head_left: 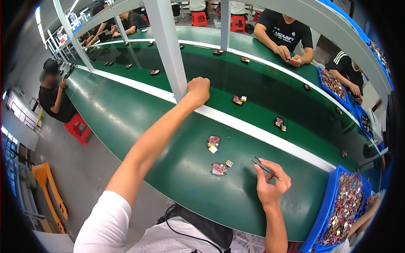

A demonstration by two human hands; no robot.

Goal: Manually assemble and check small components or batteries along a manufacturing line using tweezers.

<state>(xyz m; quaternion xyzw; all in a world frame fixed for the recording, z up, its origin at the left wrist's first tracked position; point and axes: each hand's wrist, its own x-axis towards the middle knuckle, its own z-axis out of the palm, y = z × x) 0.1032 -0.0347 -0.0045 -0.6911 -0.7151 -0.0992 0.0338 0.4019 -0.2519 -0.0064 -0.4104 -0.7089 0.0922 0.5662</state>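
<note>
My left hand [198, 90] reaches out over the green conveyor belt, just right of a white post. Its fingers are curled closed, and whatever they may hold is hidden. In my right hand [272, 185], above the green worktop, I pinch a pair of dark tweezers [266, 168] with the tips pointing up and left. To the left of the tweezers, two small dark-cased assemblies lie on the worktop: the farther one [213, 141] and the nearer one [218, 169]. Each shows reddish wires and a small yellow-white piece. Neither hand touches them.
On the belt sit several similar assemblies, one [237, 100] just right of my left hand. A white rail [261, 135] separates belt and worktop. The white post [166, 50] rises beside my left forearm. A blue bin [322, 217] full of wired parts stands at right. Other people sit around the line.
</note>
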